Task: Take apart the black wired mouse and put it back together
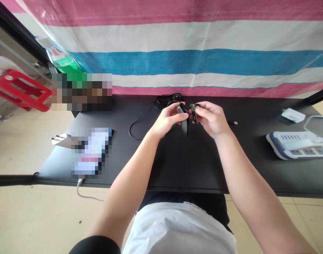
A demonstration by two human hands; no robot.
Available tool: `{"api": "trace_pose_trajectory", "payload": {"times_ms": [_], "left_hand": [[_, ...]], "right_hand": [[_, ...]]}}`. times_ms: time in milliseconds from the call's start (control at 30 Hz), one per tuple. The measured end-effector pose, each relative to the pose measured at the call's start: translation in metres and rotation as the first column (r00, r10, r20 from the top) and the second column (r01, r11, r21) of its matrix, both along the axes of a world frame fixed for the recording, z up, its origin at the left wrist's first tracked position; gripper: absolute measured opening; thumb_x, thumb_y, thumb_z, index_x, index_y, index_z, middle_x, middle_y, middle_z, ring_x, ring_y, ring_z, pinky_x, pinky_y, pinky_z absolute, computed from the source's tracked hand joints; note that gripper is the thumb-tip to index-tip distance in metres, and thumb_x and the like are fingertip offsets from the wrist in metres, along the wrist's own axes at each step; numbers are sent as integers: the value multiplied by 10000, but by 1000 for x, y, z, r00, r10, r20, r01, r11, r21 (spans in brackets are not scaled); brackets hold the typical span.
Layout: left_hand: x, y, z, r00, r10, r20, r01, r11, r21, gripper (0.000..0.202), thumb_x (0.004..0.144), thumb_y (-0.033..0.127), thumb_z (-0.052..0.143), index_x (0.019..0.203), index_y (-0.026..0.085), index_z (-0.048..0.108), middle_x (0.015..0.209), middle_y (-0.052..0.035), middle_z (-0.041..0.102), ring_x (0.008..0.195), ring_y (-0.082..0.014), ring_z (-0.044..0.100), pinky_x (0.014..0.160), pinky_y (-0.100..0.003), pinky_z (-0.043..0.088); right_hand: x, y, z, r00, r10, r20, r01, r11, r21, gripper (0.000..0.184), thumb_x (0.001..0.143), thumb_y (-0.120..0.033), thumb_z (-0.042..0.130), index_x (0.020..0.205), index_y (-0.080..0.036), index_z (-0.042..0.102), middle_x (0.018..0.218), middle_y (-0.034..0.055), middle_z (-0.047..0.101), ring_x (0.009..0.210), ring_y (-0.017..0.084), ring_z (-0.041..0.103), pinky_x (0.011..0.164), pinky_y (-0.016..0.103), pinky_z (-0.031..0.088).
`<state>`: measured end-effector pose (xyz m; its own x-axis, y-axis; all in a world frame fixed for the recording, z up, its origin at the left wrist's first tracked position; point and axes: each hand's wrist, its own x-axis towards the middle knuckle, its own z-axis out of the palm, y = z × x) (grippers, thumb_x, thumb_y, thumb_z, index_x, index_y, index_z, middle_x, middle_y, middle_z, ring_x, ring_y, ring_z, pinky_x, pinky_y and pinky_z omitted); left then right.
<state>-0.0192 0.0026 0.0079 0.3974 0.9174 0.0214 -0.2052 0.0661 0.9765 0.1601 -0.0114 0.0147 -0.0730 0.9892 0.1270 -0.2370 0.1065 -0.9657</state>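
Note:
Above the black table (187,165), my left hand (168,119) pinches a dark grey, curved plastic shell (184,127) between thumb and fingers. A small green circuit board (194,113) is gripped upright by the fingertips of my right hand (211,118), just right of the shell. Shell and board are close together; whether they touch is unclear. A dark round part shows at the right hand's fingertips, too small to name. Behind the hands lies a bundled black cable (168,97), with a loop of it running out to the left.
A USB plug (233,122) lies right of my right hand. Farther right are a white charger (293,115) and a power strip (296,145). A blurred phone (94,151) and a plug adapter (63,140) are at left. A striped sheet (177,60) hangs behind the table.

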Motion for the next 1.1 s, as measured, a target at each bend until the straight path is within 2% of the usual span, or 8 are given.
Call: {"api": "trace_pose_trajectory", "payload": {"times_ms": [167, 267, 433, 533, 733, 833, 1000, 1100], "left_hand": [[-4, -3, 6, 985, -155, -72, 157, 987, 27, 385, 721, 426, 770, 980, 156, 680, 952, -66, 735, 891, -208, 687, 779, -318, 508], [-6, -4, 7, 970, -216, -110, 218, 976, 14, 353, 713, 430, 770, 892, 141, 672, 969, -82, 730, 823, -184, 670, 733, -307, 499], [-4, -3, 5, 992, -109, -66, 111, 993, 35, 409, 707, 416, 768, 1023, 174, 673, 931, -39, 710, 859, -178, 665, 758, -291, 499], [-3, -2, 4, 999, -38, 7, 38, 999, 33, 402, 700, 422, 777, 998, 181, 656, 922, -28, 695, 839, -159, 656, 748, -277, 495], [-5, -2, 5, 975, -190, -115, 190, 982, -15, 412, 636, 402, 842, 893, 144, 651, 829, -38, 678, 743, -142, 622, 681, -283, 483], [-5, -2, 5, 978, -189, -87, 191, 981, 16, 447, 616, 399, 859, 917, 149, 642, 814, -33, 684, 722, -136, 621, 688, -288, 484], [-2, 0, -1, 996, -91, 9, 91, 995, 46, 560, 585, 408, 885, 1012, 201, 588, 983, -39, 714, 790, -140, 659, 729, -284, 499], [0, 2, -7, 999, -24, 49, 20, 996, 84, 637, 565, 420, 902, 1071, 227, 567, 1106, -54, 710, 861, -165, 688, 813, -322, 523]], "right_hand": [[0, 0, -1, 1000, -18, -20, 17, 1000, -15, 314, 644, -441, 863, 769, -206, 697, 688, -8, 689, 594, 123, 627, 535, 268, 512], [0, 1, -1, 999, -40, -30, 40, 999, -13, 308, 662, -443, 851, 764, -208, 680, 675, -12, 684, 580, 128, 639, 527, 268, 516], [0, 1, 0, 997, -72, -41, 71, 997, -27, 287, 669, -428, 837, 778, -214, 680, 703, -9, 694, 608, 138, 663, 527, 268, 522], [-1, 0, 1, 997, -68, -42, 66, 997, -28, 274, 663, -413, 837, 771, -216, 682, 702, -7, 695, 605, 138, 659, 523, 267, 519], [0, 2, -1, 995, -102, -9, 102, 994, -29, 292, 695, -443, 812, 794, -215, 660, 726, -6, 679, 627, 137, 664, 552, 274, 529], [3, 4, -2, 992, -123, -18, 122, 992, -24, 304, 698, -451, 809, 788, -214, 642, 736, -6, 670, 636, 137, 669, 563, 277, 537], [3, 4, -1, 984, -166, -66, 163, 985, -49, 310, 668, -455, 818, 769, -222, 641, 706, -15, 662, 615, 138, 669, 529, 265, 523], [0, 3, 0, 986, -159, -56, 156, 986, -52, 299, 655, -454, 823, 756, -227, 657, 693, -17, 667, 599, 138, 659, 516, 267, 515]]}}
